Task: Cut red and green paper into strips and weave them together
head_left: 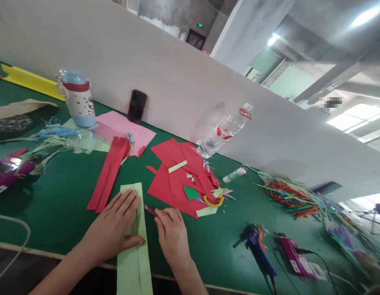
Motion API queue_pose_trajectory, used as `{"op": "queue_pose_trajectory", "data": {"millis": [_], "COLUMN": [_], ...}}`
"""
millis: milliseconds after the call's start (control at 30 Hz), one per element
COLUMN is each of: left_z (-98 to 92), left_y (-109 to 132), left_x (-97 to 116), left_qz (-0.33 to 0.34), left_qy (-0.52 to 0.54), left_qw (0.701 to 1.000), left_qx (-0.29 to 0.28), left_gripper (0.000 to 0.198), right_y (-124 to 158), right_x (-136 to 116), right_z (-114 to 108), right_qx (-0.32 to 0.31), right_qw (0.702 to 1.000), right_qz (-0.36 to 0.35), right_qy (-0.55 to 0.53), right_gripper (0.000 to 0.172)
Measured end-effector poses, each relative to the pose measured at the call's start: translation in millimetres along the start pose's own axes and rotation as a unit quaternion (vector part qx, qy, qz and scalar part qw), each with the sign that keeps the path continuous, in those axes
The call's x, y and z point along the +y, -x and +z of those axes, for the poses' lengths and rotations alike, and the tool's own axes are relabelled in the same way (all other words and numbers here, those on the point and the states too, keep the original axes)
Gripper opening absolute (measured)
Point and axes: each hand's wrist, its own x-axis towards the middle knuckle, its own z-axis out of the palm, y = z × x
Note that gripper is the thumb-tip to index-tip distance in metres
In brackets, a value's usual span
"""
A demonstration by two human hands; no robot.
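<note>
My left hand (116, 227) lies flat, fingers stretched out, pressing on a long light green paper strip (135, 262) that runs over the near table edge. My right hand (171, 231) is curled beside the strip's right edge, its fingers pinched on a thin purple tool (150, 210) whose tip points at the paper. Just beyond lie long red paper strips (108, 174) and a heap of red paper scraps (180, 174).
The green table (63, 205) also bears a patterned mug (77, 100), a pink sheet (125, 129), a phone leaning on the white wall (137, 106), a lying water bottle (222, 133), a glue stick (234, 175), yellow-handled scissors (216, 198), glue guns (259, 248), colourful sticks (294, 196).
</note>
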Motion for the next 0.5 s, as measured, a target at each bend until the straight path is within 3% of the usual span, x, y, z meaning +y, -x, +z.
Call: {"op": "queue_pose_trajectory", "data": {"millis": [300,500], "left_z": [-0.7,-2.8], "left_y": [-0.2,-1.9], "left_x": [-0.6,0.3], "left_qz": [0.007,0.002], "left_qy": [-0.004,0.002], "left_qw": [1.000,1.000], "left_qx": [0.003,-0.003], "left_gripper": [0.102,0.101], "right_y": [-7.1,-8.5], "right_x": [-3.8,-1.0], "right_z": [-0.8,-1.0], "right_qx": [0.018,0.013], "right_qw": [0.999,1.000], "right_qz": [-0.040,-0.017], "right_qy": [0.026,0.023], "right_gripper": [0.023,0.023]}}
